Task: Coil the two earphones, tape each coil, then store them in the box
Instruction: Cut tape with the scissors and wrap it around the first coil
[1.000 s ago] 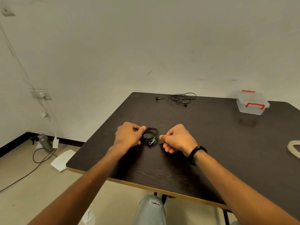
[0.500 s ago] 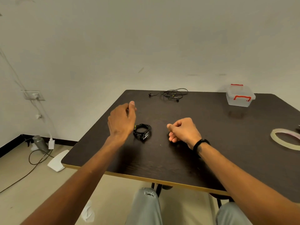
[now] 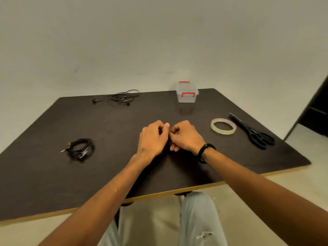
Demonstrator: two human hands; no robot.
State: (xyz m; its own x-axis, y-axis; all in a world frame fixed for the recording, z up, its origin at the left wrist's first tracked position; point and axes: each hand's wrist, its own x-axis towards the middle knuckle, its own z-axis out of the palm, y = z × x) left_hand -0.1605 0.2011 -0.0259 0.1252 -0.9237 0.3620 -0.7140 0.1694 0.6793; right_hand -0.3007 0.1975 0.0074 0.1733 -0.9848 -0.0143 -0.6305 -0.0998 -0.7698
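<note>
Coiled earphone: black bundle lying near the left edge of the bench, well apart from both hands; its plug end pokes out to the left. A pale glint on it may be tape; too small to tell. Risk: if unsecured, the springy wire could loosen as it lies or when lifted.

Loose earphone: tangled heap near the far edge, left of centre, untouched. Risk: a hasty pull could tighten the knots or drag the buds off the far edge.

Left hand: mid-bench, fingers curled, its thumb tip meeting the right hand. Whether it pinches anything cannot be told.

Right hand: touching the left, fingers folded in, black band on the wrist. Contents hidden; possibly a scrap of clear tape, which would likely stick to the skin or fold on itself.

Box: clear, with red latches, lid on, at the far edge right of centre. Must be opened before storing; a one-handed try could slide it off.

Tape roll: clear, flat, towards the right edge.

Scissors: black, just right of the roll. Risk: a reaching forearm could knock them off.
</note>
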